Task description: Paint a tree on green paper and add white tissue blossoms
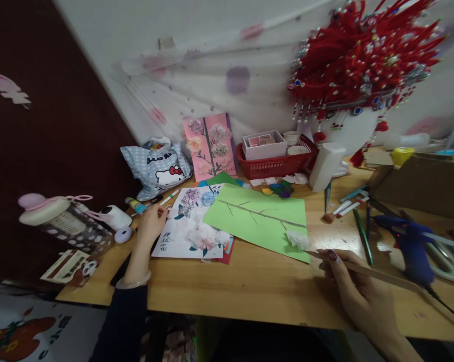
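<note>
A green paper (249,211) with a dark drawn branch lies on the table, overlapping a white sheet (174,246) with fluffy flowers. My right hand (357,286) grips a long thin brown tool (381,277), like tweezers, whose tip is beside a crumpled white tissue piece (297,240) on the green paper's lower right corner. Left of the white sheet, my left hand (153,223) has its fingers pinched together near the sheet's edge; what they hold, if anything, is too small to tell.
Behind stand a pink flower card (210,146), a red basket (272,167) and a Hello Kitty bag (157,168). A blue glue gun (410,244) and pens are at the right. A bottle (72,223) stands at the left.
</note>
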The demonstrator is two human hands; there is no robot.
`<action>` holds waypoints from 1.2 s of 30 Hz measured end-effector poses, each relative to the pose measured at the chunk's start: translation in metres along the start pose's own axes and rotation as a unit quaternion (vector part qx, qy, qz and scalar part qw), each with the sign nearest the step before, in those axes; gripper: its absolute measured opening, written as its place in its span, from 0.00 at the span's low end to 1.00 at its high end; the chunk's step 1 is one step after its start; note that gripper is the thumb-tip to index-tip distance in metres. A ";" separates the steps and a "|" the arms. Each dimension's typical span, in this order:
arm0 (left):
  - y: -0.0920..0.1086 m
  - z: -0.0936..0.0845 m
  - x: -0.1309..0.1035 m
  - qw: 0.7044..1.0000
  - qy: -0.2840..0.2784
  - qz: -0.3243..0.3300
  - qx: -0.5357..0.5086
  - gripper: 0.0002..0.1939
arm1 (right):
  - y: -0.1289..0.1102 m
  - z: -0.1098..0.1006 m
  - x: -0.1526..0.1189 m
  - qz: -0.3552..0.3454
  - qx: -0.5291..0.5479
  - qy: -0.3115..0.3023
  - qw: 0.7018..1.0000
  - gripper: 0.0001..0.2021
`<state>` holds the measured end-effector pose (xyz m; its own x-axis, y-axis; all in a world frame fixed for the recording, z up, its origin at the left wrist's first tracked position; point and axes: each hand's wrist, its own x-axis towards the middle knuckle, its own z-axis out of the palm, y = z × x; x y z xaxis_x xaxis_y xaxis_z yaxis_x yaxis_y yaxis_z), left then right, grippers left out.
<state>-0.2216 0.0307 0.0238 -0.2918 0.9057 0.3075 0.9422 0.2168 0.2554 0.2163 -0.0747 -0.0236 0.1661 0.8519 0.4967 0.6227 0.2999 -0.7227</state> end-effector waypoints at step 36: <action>0.239 0.054 -0.094 0.791 -0.298 0.367 -0.388 0.10 | -0.003 0.001 0.001 0.007 0.045 -0.083 0.995 0.12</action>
<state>0.0397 0.0173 0.0060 0.6350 0.7446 0.2057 0.3698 -0.5268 0.7654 0.2141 -0.0738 -0.0216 0.0399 0.9133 0.4052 0.5485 0.3190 -0.7730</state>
